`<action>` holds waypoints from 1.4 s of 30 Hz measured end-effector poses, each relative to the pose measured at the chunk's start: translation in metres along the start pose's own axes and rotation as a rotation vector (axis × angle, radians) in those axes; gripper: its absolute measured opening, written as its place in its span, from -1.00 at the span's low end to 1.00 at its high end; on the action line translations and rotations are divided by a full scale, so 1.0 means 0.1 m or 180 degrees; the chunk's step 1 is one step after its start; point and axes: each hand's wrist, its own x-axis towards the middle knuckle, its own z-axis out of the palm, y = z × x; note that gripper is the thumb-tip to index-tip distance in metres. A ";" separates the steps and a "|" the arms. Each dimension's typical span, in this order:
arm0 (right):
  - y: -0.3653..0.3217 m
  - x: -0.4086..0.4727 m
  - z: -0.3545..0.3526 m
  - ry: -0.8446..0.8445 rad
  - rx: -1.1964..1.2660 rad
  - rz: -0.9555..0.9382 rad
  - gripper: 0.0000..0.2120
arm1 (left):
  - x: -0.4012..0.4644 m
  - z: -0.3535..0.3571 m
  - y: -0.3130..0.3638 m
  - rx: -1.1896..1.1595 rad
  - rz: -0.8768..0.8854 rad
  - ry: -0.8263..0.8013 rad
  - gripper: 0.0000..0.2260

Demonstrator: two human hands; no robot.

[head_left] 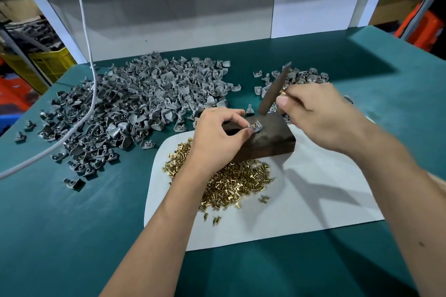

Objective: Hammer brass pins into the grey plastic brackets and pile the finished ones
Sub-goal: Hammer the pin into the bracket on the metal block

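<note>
A grey bracket with a brass pin standing in it lies on top of the dark wooden block. My left hand pinches that bracket at its left side. My right hand grips a dark flat metal bar, tilted up above the block's far edge, and some brass shows between its fingers. Loose brass pins lie heaped on the white sheet in front of the block. A big heap of grey brackets spreads at the left; a smaller pile lies behind my right hand.
The bench has a green mat. A white cable hangs down across the left heap and runs off the left edge. A white panel closes the back. Crates and boxes stand beyond both sides.
</note>
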 end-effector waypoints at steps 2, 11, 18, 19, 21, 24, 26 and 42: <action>-0.06 0.01 0.00 -0.0142 -0.0202 0.0041 -0.62 | -0.01 0.00 0.01 -0.0002 0.0013 -0.0009 -0.83; -0.22 0.01 0.13 -0.0332 -0.0560 0.0197 -0.62 | -0.02 -0.01 0.04 0.0114 0.0003 0.0091 -0.77; -0.29 -0.08 0.13 0.0363 -0.0486 -0.0138 -0.75 | 0.00 0.01 0.04 0.0060 -0.0089 0.0056 -0.77; -0.31 -0.10 0.17 0.0062 -0.0643 -0.0097 -0.76 | 0.00 0.01 0.04 0.0038 -0.0078 0.0054 -0.75; -0.32 -0.07 0.14 -0.0251 -0.0936 -0.0046 -0.75 | 0.00 0.00 0.04 0.0019 -0.0098 0.0041 -0.73; -0.33 -0.02 0.01 0.0135 -0.0799 -0.0114 -0.72 | 0.00 0.00 0.05 0.0048 -0.0197 0.0047 -0.78; -0.28 -0.04 0.02 0.0726 -0.0292 -0.0063 -0.73 | 0.00 0.01 0.05 0.0039 -0.0241 0.0064 -0.80; 0.34 0.00 0.08 0.0050 -0.0626 0.0824 -0.79 | -0.02 -0.01 0.04 -0.0941 -0.0568 -0.0088 -0.80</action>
